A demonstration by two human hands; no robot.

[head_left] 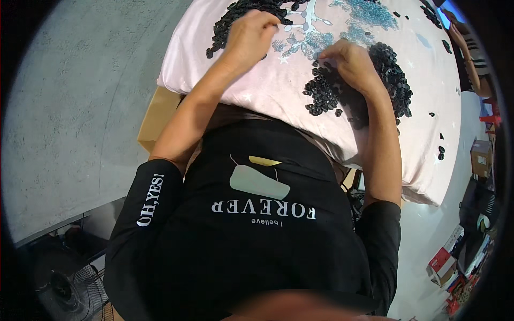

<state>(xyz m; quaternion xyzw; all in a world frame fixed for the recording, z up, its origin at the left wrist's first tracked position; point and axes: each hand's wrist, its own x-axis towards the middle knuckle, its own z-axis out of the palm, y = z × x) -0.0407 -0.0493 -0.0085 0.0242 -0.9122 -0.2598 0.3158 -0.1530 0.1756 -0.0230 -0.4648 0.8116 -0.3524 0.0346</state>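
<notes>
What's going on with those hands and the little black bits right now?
Left hand on far pile of small black parts. Right hand on near pile. Both on pink cloth. Grip hidden.

Bright, even daylight, soft shadows, heavy fisheye bending with dark vignetted rim, lower edge blurred

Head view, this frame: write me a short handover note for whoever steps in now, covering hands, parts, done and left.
Left hand: knuckles up, resting on the far-left pile of small black ring-shaped parts; grip hidden.
Right hand: fingers down in the nearer heap of small black parts; grip hidden.
Both piles lie on the pale pink printed cloth covering the table; a few stray pieces sit near its right edge.
Done: cannot tell from this view.
Left: both piles are large and loose.
</notes>
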